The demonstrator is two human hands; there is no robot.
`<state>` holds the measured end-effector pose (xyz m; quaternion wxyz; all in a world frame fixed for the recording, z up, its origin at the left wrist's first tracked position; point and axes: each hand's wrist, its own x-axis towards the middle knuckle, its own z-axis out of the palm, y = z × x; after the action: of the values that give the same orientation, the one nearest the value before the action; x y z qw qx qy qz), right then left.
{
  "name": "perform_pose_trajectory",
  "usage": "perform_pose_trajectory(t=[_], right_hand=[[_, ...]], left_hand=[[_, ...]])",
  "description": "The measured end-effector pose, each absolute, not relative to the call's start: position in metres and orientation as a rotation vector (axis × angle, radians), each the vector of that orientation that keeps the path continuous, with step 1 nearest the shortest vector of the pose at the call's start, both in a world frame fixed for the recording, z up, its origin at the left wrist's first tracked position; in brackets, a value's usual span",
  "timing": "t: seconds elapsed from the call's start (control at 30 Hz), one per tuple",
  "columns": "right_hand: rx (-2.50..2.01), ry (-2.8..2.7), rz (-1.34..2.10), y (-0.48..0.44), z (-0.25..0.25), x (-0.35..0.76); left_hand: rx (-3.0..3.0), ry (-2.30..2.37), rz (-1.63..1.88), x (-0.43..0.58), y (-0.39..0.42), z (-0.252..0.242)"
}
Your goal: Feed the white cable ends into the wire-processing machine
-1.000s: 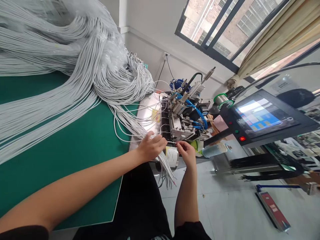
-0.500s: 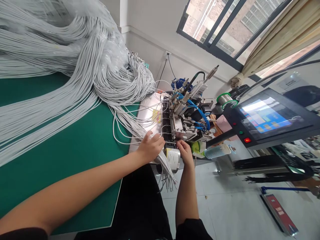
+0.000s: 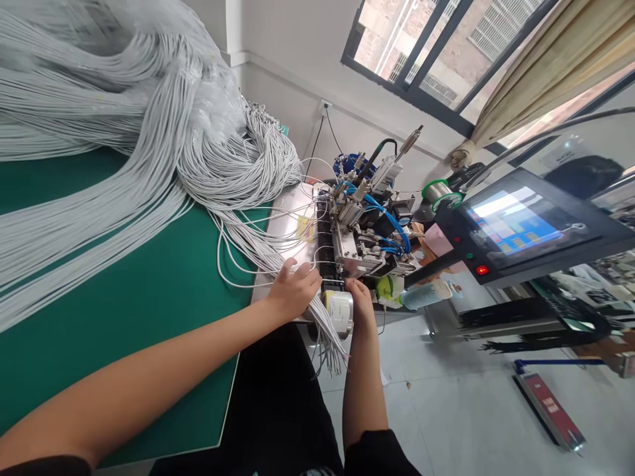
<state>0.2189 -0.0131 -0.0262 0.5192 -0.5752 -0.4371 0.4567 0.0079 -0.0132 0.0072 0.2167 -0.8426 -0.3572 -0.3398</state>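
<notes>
- Grey-white thin cables (image 3: 233,251) are fanning out from the big heap in the upper left of the frame toward the centre. Their loose ends (image 3: 331,344) are hanging off the table edge, lower centre.
- L hand (image 3: 295,291), centre of frame, is curling down over that strand of cables, fingers closed round it, just in front of the machine.
- R hand (image 3: 358,301), just right of it, is reaching fingertips-first to the black slotted fixture strip (image 3: 323,251). Fingers are bunching together, but can't tell if they're pinching a wire; too small.
- White tape roll (image 3: 341,311) is sitting btw the two hands at the table edge.
- Silver metal machine w/ blue air hoses (image 3: 367,231) is standing right behind both hands, centre.
- Green table mat (image 3: 149,297) is lying under the L forearm, across the left half of the frame.
- Black-framed touchscreen panel (image 3: 516,225) is glowing at right, w/ a red button (image 3: 480,270) lit on its front.
- Green-rimmed wire spool (image 3: 439,193) is sitting btw machine & screen.
</notes>
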Motion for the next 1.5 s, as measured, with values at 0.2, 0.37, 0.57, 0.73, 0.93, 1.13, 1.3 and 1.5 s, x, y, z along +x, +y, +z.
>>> perform_pose_trajectory(t=[0.2,0.37,0.57,0.73,0.93,1.13,1.3,1.5], right_hand=[[-1.446,-1.144,0.973,-0.028,-0.014,0.227],[-1.527,-1.355,0.714,-0.056,0.014,0.237],[-1.556,-1.799,0.846,-0.099,0.046,0.229],[-1.562,-2.033,1.007,-0.115,0.044,0.225],[-1.491,-1.971,0.974,-0.117,0.042,0.237],[-1.456,-1.383,0.944,-0.102,0.025,0.244],[-1.296,-1.046,0.962,-0.075,0.008,0.232],[-1.205,-0.937,0.923,-0.056,0.004,0.213]], left_hand=[[-2.32,-0.997,-0.92,0.007,-0.012,0.004],[-2.382,-1.037,-0.905,0.005,-0.013,0.005],[-2.39,-0.968,-0.957,0.004,-0.013,0.009],[-2.4,-0.937,-0.995,0.003,-0.013,0.009],[-2.427,-0.793,-1.022,0.001,-0.01,0.011],[-2.513,-0.484,-0.971,-0.002,-0.006,0.016],[-2.491,-0.535,-1.036,-0.005,-0.008,0.015],[-2.443,-0.655,-1.09,-0.002,-0.012,0.015]])
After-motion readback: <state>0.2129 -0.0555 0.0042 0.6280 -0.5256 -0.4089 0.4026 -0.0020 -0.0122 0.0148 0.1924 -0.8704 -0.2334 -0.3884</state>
